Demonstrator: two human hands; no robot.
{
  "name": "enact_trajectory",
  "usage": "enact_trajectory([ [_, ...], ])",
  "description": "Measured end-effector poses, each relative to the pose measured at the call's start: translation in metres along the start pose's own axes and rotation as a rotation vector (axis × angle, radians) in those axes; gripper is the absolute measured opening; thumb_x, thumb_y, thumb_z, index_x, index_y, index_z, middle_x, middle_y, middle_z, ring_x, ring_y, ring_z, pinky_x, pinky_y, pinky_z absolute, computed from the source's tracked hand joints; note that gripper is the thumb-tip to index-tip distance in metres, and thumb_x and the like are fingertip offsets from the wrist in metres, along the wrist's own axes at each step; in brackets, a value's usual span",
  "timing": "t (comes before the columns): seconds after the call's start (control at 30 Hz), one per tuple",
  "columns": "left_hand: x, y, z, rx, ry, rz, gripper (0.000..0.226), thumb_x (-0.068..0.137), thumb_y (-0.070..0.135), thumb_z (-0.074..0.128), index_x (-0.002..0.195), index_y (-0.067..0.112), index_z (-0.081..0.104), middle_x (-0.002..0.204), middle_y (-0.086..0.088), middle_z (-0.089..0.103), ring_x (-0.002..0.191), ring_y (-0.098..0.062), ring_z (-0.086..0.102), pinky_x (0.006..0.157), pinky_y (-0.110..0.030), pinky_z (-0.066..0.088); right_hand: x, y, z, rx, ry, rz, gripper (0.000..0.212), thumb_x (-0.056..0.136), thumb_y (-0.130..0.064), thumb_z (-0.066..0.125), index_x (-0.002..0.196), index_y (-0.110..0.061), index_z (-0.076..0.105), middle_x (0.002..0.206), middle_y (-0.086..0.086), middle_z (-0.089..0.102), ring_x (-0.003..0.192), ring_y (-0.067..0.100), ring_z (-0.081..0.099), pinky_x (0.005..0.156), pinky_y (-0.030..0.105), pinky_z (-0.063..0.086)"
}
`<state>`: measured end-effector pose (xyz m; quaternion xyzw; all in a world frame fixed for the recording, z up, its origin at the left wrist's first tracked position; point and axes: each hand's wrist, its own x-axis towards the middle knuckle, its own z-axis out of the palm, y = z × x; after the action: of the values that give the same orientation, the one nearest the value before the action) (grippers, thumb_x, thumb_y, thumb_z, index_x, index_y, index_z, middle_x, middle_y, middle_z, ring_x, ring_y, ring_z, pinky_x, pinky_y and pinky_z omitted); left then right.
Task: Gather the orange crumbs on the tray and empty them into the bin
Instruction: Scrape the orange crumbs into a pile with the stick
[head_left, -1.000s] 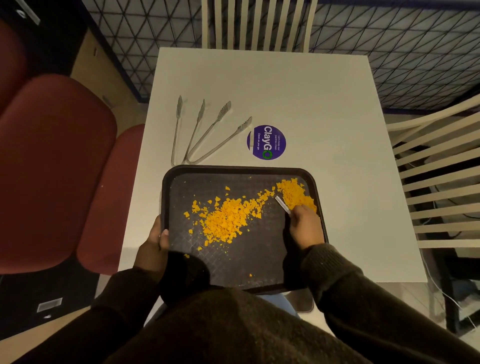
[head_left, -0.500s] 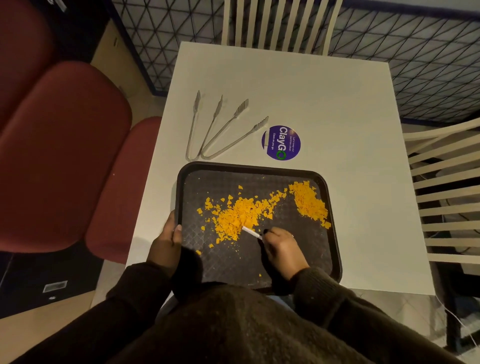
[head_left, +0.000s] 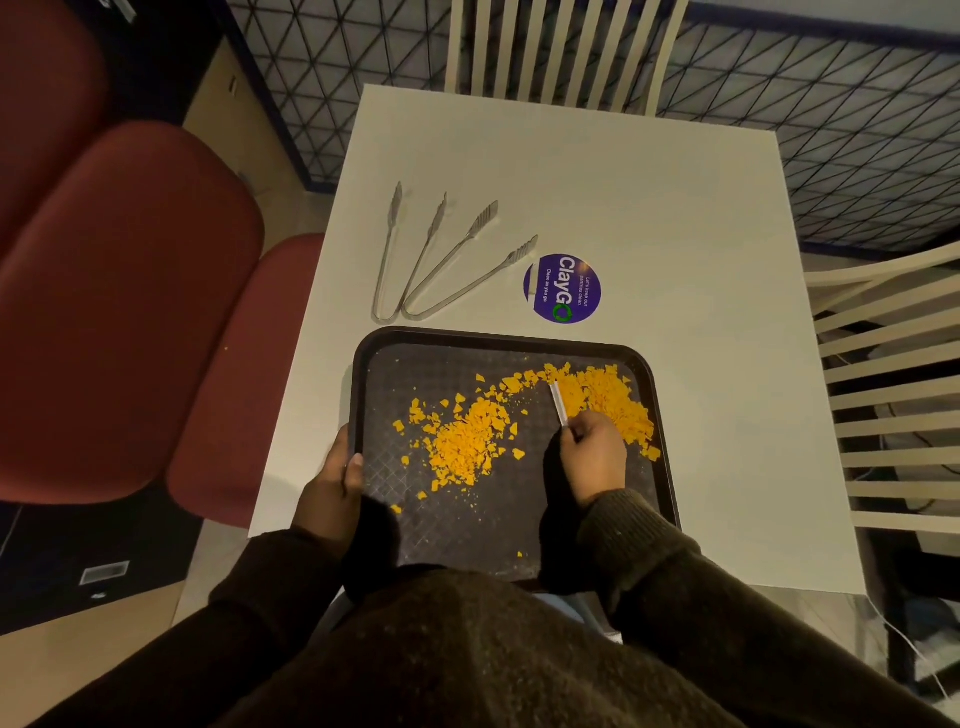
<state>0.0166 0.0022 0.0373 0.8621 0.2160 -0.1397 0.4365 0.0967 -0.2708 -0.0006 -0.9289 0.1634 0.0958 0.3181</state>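
Observation:
A dark tray (head_left: 498, 340) lies at the near edge of a white table (head_left: 623, 208). Orange crumbs (head_left: 467, 441) form a heap left of the tray's middle, and a second heap of crumbs (head_left: 613, 395) sits toward its far right corner, joined by a thin trail. My left hand (head_left: 332, 488) grips the tray's left rim. My right hand (head_left: 592, 457) is over the right half of the tray, shut on a thin white stick (head_left: 558, 405) whose tip rests at the left side of the right heap. No bin is in view.
Two metal tongs (head_left: 441, 260) lie on the table beyond the tray's left side, next to a round purple sticker (head_left: 563, 288). Red padded seats (head_left: 130, 312) stand to the left. Slatted pale chairs (head_left: 883, 389) stand to the right and at the far side.
My right hand has carried the white stick from the left heap, near the tray's middle, back to the right heap. My left hand stays on the rim.

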Motion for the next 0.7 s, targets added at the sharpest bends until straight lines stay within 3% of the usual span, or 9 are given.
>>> enact_trajectory([
  [0.07, 0.000, 0.000, 0.000, -0.006, 0.000, 0.009, 0.045, 0.098, 0.023, 0.026, 0.142, 0.019, 0.026, 0.134, -0.015, 0.051, 0.122, -0.035, 0.048, 0.104, -0.042, 0.037, -0.014, 0.001, -0.006, -0.027, -0.080, -0.110, 0.009, 0.088, -0.011, 0.058, 0.091, -0.008, 0.066, 0.093, 0.007, 0.062, 0.083, 0.019, 0.055, 0.078, 0.029, 0.045],
  [0.2, 0.002, -0.001, -0.001, -0.015, -0.005, -0.012, 0.045, 0.098, 0.021, 0.027, 0.142, 0.019, 0.026, 0.134, -0.016, 0.051, 0.123, -0.034, 0.047, 0.105, -0.041, 0.036, -0.058, 0.009, -0.013, -0.172, -0.291, -0.507, 0.008, 0.084, -0.011, 0.062, 0.086, -0.013, 0.069, 0.084, 0.004, 0.064, 0.081, 0.019, 0.056, 0.079, 0.034, 0.045],
  [0.27, 0.003, -0.001, -0.002, 0.006, -0.012, -0.011, 0.045, 0.098, 0.021, 0.027, 0.143, 0.020, 0.025, 0.133, -0.016, 0.052, 0.121, -0.035, 0.049, 0.104, -0.042, 0.037, -0.073, 0.010, -0.010, -0.199, -0.335, -0.556, 0.009, 0.084, -0.011, 0.061, 0.087, -0.013, 0.069, 0.085, 0.005, 0.065, 0.082, 0.021, 0.058, 0.080, 0.036, 0.043],
  [0.4, 0.004, 0.000, -0.002, 0.056, -0.011, -0.023, 0.045, 0.098, 0.021, 0.026, 0.143, 0.018, 0.023, 0.132, -0.019, 0.053, 0.118, -0.039, 0.051, 0.102, -0.044, 0.039, -0.063, 0.000, 0.005, -0.129, -0.262, -0.457, 0.008, 0.081, -0.007, 0.062, 0.078, -0.009, 0.069, 0.078, 0.007, 0.062, 0.074, 0.025, 0.056, 0.070, 0.032, 0.039],
  [0.6, 0.002, 0.003, -0.002, 0.052, -0.013, -0.028, 0.045, 0.098, 0.020, 0.027, 0.143, 0.015, 0.024, 0.136, -0.019, 0.049, 0.123, -0.039, 0.047, 0.104, -0.044, 0.037, -0.017, -0.026, 0.011, -0.026, -0.119, -0.203, 0.014, 0.086, -0.007, 0.058, 0.088, -0.001, 0.070, 0.089, 0.010, 0.061, 0.079, 0.017, 0.048, 0.076, 0.022, 0.036],
  [0.7, 0.001, 0.002, -0.002, 0.055, -0.010, -0.029, 0.045, 0.098, 0.020, 0.027, 0.143, 0.015, 0.025, 0.136, -0.019, 0.049, 0.122, -0.039, 0.047, 0.103, -0.044, 0.037, -0.001, -0.030, 0.009, 0.005, -0.056, -0.087, 0.015, 0.086, -0.008, 0.058, 0.088, -0.002, 0.071, 0.090, 0.013, 0.064, 0.079, 0.021, 0.052, 0.078, 0.025, 0.042],
])
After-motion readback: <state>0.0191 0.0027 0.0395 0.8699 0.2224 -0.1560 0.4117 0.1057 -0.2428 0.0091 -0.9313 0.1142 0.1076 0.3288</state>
